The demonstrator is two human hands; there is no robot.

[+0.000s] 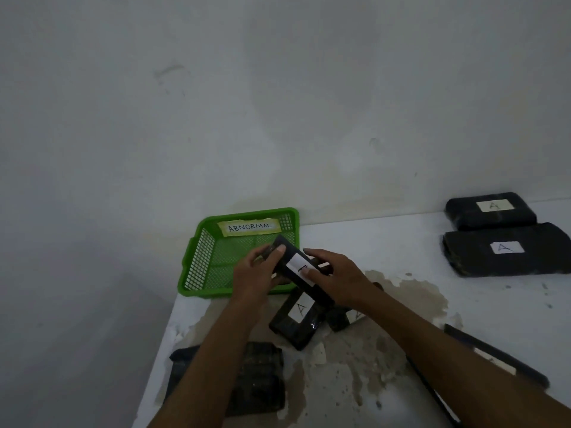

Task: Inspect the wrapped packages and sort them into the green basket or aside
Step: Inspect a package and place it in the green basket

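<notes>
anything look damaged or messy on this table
Yes: the white table has a brownish stain with peeling patches under the hands and the loose packages. The green basket overhangs the table's left edge.

I see bare tabletop (pixel 386 242) between the basket (pixel 197 267) and two far-right packages (pixel 506 251); near packages (pixel 296 322) crowd the front.

Held package label (pixel 299 267): my right hand (pixel 332 278) thumb covers part of the mark, so I can't read it.
Small package (pixel 341 319): mostly under my right forearm.
Long package (pixel 494 362): cut by the bottom edge.
Bundle (pixel 265 378): dim, my left arm crosses it.
</notes>
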